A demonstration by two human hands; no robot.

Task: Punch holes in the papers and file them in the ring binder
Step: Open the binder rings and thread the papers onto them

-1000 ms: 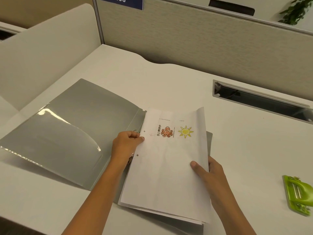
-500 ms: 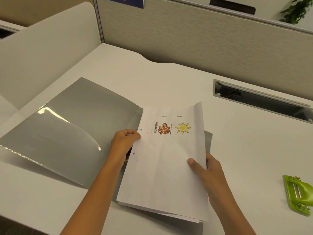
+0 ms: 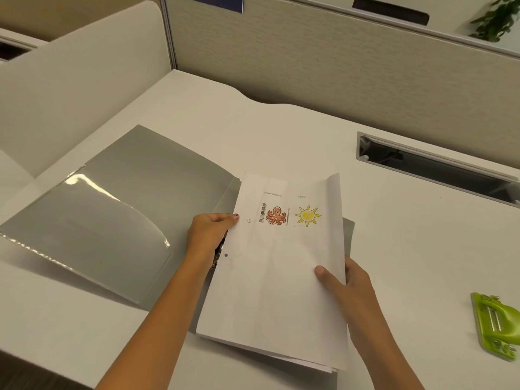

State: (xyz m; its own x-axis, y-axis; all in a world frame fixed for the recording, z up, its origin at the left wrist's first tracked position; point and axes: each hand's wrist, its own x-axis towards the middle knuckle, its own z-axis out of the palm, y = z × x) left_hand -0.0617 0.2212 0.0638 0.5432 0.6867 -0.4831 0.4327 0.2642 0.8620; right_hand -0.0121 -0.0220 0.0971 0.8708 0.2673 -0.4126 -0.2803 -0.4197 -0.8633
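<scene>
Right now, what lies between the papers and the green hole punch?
The right hand holding the papers, then bare desk up to the hole punch; head view.

A grey binder (image 3: 112, 209), white papers (image 3: 281, 277) with orange octopus (image 3: 276, 216) and yellow sun (image 3: 307, 215), lime-green hole punch (image 3: 496, 325).

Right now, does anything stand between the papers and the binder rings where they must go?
No separate object does. The papers are over the open binder, the left hand gripping their punched edge, the right hand the other edge. Only the left hand covers the rings, which are mostly hidden.
</scene>
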